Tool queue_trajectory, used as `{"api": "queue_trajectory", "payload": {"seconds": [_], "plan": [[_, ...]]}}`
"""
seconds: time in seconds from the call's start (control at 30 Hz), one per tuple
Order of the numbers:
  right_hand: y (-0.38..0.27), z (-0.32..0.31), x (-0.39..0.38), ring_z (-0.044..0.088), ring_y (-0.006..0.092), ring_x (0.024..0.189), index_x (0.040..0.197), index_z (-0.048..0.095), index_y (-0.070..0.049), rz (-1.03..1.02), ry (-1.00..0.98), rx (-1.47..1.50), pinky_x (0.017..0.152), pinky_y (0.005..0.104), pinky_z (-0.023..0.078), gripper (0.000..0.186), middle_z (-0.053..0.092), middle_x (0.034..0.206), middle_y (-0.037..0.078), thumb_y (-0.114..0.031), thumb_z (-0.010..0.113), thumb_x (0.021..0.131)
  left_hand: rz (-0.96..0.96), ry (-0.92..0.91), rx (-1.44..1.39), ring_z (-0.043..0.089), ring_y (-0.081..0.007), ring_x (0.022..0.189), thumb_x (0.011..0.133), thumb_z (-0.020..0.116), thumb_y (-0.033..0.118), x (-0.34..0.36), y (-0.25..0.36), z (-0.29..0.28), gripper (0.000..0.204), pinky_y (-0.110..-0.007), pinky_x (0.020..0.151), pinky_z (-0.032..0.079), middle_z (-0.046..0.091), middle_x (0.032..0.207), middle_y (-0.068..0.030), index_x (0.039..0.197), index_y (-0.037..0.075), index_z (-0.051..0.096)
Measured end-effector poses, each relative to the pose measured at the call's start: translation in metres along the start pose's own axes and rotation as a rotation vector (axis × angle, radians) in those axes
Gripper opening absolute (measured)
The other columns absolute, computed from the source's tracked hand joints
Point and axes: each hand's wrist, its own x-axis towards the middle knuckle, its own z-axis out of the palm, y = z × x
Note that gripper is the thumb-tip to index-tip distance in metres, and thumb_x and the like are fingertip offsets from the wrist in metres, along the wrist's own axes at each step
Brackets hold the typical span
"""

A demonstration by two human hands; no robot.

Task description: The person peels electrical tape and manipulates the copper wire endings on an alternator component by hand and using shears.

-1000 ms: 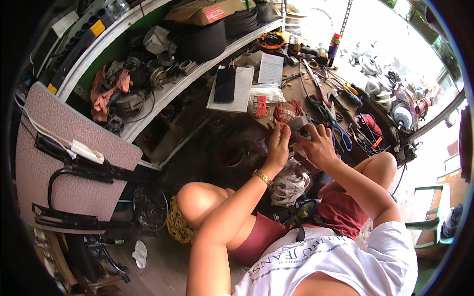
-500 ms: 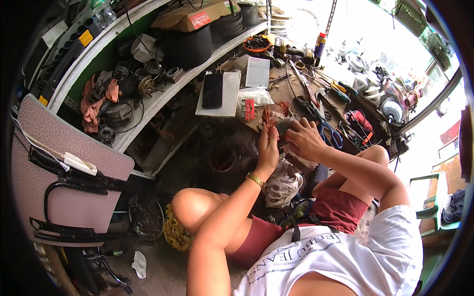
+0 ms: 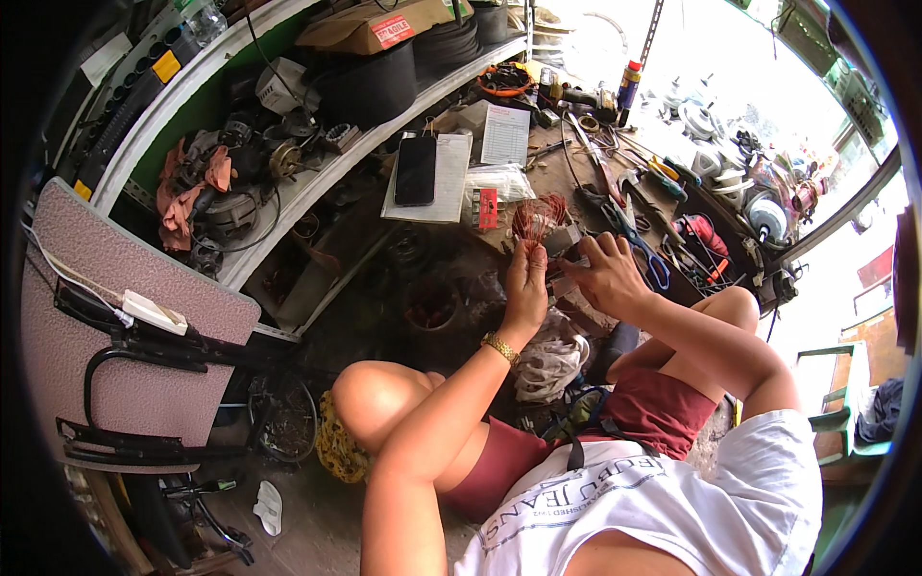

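Note:
My left hand (image 3: 524, 293), a gold watch on its wrist, pinches a bundle of thin reddish copper wire (image 3: 540, 217) that fans out above the fingertips over the bench edge. Beside it, my right hand (image 3: 611, 280) is closed with curled fingers. Whatever it grips is mostly hidden by the fingers. A small grey block (image 3: 562, 240) shows between the two hands, just past the fingertips; whether either hand touches it I cannot tell. Blue-handled scissors (image 3: 645, 252) lie right of my right hand.
A cluttered workbench (image 3: 557, 178) holds a phone (image 3: 416, 171) on a notebook, a paper form (image 3: 504, 136), pliers (image 3: 663, 178) and a spray can (image 3: 628, 91). Shelves with motor parts stand left. A whitish cloth bundle (image 3: 552, 363) sits below my hands.
My right hand has shifted slightly right and down, away from the wire. The grey block between the hands shows more plainly. My left hand keeps its pinch on the copper wire.

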Motion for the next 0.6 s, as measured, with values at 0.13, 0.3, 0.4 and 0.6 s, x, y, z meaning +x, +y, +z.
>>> {"api": "queue_trajectory", "payload": {"seconds": [0.13,0.3,0.4,0.6], "plan": [[-0.001,-0.001,0.008,0.047,0.0258,0.102,0.106,0.069,-0.019,-0.014,0.002,-0.003,0.082,0.0412,0.037,0.034,0.052,0.108,0.006,-0.022,0.072,0.073,0.011,0.004,0.023,0.040,-0.0081,0.077,0.105,0.045,0.031,0.000,0.001,-0.001,0.027,-0.025,0.073,0.039,0.043,0.081,0.0030,0.091,0.008,0.047],[-0.004,-0.003,0.014,0.047,0.0251,0.102,0.101,0.067,-0.017,-0.002,-0.062,-0.028,0.083,0.0413,0.037,0.034,0.053,0.108,0.005,-0.025,0.074,0.069,0.012,0.007,0.019,0.039,-0.0077,0.076,0.105,0.046,0.029,0.001,0.001,0.000,0.027,-0.025,0.071,0.039,0.042,0.081,0.0036,0.090,0.007,0.046],[0.000,0.000,0.011,0.047,0.0266,0.104,0.102,0.064,-0.016,0.018,-0.078,0.020,0.083,0.0416,0.037,0.036,0.052,0.108,0.006,-0.024,0.074,0.069,-0.023,-0.024,0.168,0.051,-0.0215,0.073,0.103,0.048,0.024,-0.002,0.005,-0.003,0.025,-0.035,0.072,0.043,0.056,0.079,-0.0109,0.092,0.002,0.050],[0.015,0.008,0.001,0.046,0.0349,0.108,0.111,0.058,-0.010,0.238,0.094,0.294,0.088,0.0443,0.039,0.042,0.051,0.113,0.013,-0.013,0.072,0.072,0.272,-0.209,0.962,0.062,-0.0314,0.086,0.095,0.050,0.016,0.005,0.018,0.004,0.013,-0.044,0.079,0.041,0.063,0.092,-0.0131,0.095,0.004,0.056]]}}
